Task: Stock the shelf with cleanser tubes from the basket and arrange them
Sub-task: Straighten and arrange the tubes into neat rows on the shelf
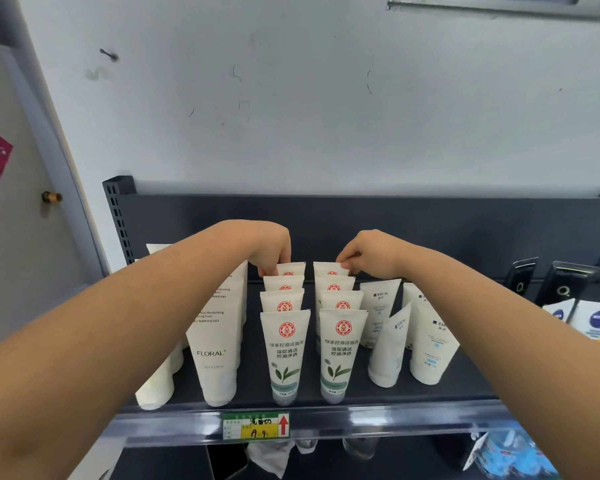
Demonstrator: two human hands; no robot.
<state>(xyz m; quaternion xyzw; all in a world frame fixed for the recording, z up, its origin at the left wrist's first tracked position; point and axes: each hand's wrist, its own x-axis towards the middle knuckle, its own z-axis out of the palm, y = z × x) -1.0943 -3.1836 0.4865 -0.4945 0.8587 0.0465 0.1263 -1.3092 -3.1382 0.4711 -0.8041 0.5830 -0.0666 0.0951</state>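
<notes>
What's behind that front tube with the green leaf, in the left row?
Three more red-logo tubes stand in file behind the front tube; only their tops show, the rest is covered. The left hand pinches the rearmost tube.

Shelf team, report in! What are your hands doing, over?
Left hand gripping back left tube. Right hand pinching back right tube. Both green-tea rows upright, four deep. Nothing blocking.
</notes>
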